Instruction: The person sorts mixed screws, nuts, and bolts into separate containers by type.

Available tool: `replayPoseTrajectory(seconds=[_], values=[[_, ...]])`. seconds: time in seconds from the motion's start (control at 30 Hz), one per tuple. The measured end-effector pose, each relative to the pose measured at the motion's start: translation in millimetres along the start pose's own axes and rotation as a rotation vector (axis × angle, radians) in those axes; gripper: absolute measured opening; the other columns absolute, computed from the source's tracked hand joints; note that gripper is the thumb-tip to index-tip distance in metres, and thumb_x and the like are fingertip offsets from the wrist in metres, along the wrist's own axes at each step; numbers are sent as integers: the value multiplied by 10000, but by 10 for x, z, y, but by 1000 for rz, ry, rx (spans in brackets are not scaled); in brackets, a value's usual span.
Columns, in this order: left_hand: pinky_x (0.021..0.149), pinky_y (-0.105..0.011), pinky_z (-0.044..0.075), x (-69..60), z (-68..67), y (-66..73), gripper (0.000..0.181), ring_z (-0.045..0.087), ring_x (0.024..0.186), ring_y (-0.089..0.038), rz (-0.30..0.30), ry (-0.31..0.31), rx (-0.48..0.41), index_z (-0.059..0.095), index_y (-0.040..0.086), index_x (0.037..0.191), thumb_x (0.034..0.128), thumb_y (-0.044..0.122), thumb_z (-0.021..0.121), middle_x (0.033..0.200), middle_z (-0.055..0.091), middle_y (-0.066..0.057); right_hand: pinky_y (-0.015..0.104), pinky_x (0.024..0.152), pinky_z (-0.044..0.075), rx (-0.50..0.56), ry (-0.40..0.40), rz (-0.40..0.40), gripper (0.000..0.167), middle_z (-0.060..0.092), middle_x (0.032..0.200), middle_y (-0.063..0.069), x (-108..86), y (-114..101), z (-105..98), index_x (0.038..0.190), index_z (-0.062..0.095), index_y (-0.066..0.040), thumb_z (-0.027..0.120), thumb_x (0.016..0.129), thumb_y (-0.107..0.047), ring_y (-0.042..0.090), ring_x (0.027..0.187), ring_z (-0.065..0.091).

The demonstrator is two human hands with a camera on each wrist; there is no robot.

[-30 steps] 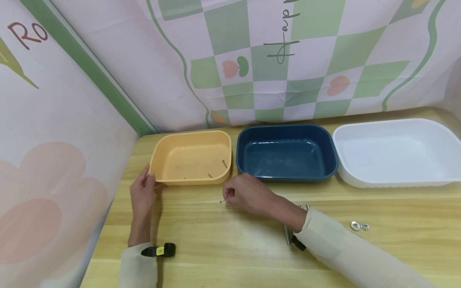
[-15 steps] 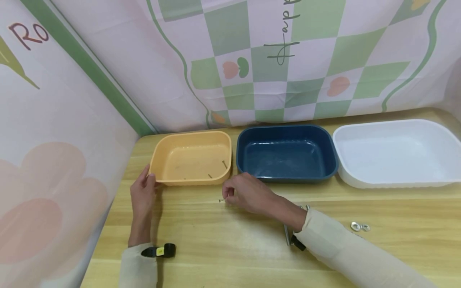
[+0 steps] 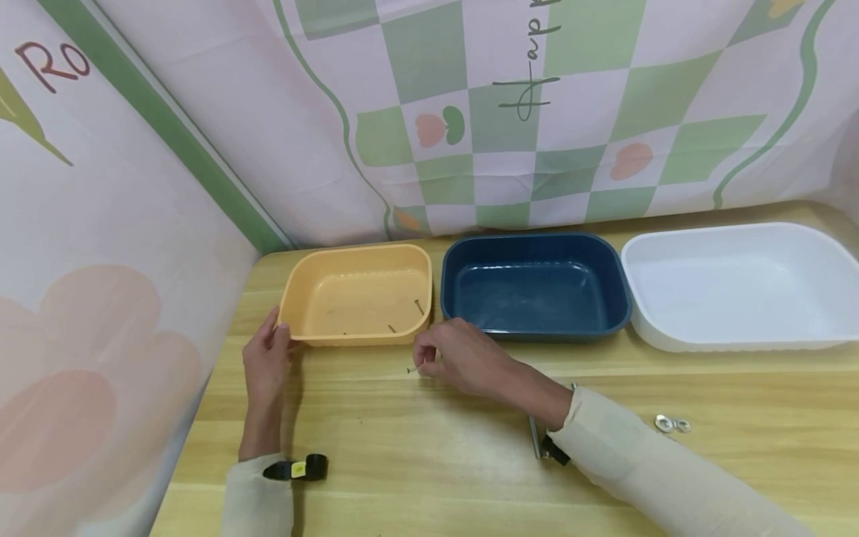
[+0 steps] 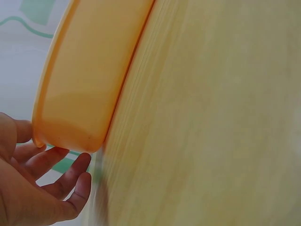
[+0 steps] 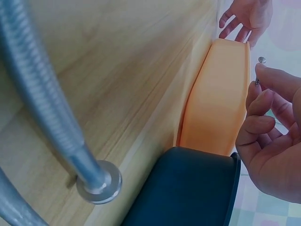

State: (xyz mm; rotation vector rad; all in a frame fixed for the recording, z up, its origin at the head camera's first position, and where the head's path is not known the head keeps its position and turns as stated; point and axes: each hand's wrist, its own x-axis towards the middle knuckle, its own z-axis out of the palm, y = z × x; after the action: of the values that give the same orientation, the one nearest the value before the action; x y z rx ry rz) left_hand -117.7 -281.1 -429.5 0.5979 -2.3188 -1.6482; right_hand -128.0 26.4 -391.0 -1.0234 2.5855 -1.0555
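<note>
My right hand [image 3: 466,358] pinches a small screw [image 5: 258,70] between thumb and fingertip, in the air just in front of the gap between the yellow tray [image 3: 356,340] and the dark blue tray [image 3: 537,334]. In the head view the screw's head points left. My left hand [image 3: 266,365] holds the near left corner of the yellow tray; in the left wrist view its thumb lies at the rim and the fingers spread along the outer wall [image 4: 80,117]. A few small screws [image 3: 419,306] lie inside the yellow tray.
A white tray [image 3: 745,344] stands right of the blue one. Long threaded bolts [image 3: 535,438] lie partly under my right forearm; one bolt [image 5: 61,103] shows large in the right wrist view. Metal nuts or washers [image 3: 664,424] lie further right. A printed cloth [image 3: 496,112] hangs behind.
My right hand and the screw have risen very slightly in the head view. The left hand and the trays keep their places.
</note>
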Motion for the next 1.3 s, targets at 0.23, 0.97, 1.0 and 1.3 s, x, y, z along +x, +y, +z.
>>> replayPoseTrajectory(seconds=[0.23, 0.97, 1.0, 1.3], values=[[733, -205, 523, -5, -1, 2, 442, 669, 916, -181, -5, 5, 7, 451, 170, 1510, 1069, 196, 466, 1247, 656, -187, 250, 620, 487, 20, 9, -10, 179, 609, 733, -152, 15, -11, -16, 761, 701, -173, 730, 856, -24, 63, 674, 545], [716, -193, 514, -6, 10, 13, 445, 675, 915, -184, -25, 16, 22, 448, 160, 1510, 1065, 176, 466, 1263, 651, -185, 242, 642, 511, 51, 109, -34, 121, 646, 743, -129, 131, 2, -37, 790, 733, -140, 775, 858, -48, 51, 710, 585], [726, -195, 518, -7, 9, 13, 443, 673, 921, -187, -28, 15, 21, 449, 166, 1509, 1066, 175, 464, 1270, 647, -181, 242, 645, 512, 52, 109, -36, 124, 649, 743, -127, 139, 6, -37, 788, 731, -143, 776, 859, -51, 50, 709, 587], [762, -208, 529, -5, 7, 12, 439, 671, 931, -197, -25, 17, 20, 458, 171, 1503, 1064, 180, 471, 1270, 649, -174, 243, 666, 514, 46, 134, -39, 115, 668, 745, -108, 197, 40, -47, 794, 734, -131, 779, 850, -41, 54, 712, 601]])
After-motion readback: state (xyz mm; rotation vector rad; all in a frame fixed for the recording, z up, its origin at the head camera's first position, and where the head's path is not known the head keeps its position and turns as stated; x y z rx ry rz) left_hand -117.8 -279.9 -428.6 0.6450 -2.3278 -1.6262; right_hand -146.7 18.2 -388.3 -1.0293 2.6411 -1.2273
